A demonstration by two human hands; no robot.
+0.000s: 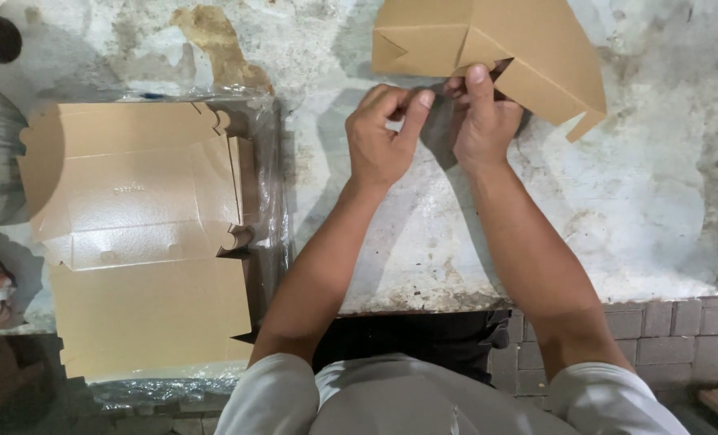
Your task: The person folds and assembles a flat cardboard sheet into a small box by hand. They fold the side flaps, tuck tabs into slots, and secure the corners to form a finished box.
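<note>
My right hand [481,121] pinches the half-folded kraft cardboard box [488,48] at twelve o'clock; my left hand [383,137] curls empty beside. Light, stiff, creasable, so I grip flap edges.

Right hand [481,121] pinching brown cardboard box [488,44] flap, left hand [383,137] just beside — flat box stack [141,234] in plastic, left.

View: one camera only, worn on the person's head.
Facing: steeply down, almost overhead, onto the counter [617,217].
Near edge: the wearer's lap and both forearms fill the bottom of the frame; brick paving shows bottom right.
Far edge: counter surface runs past the top of the frame.
Nearness: close, at arm's reach.
Overlap: no second view to compare.
</note>
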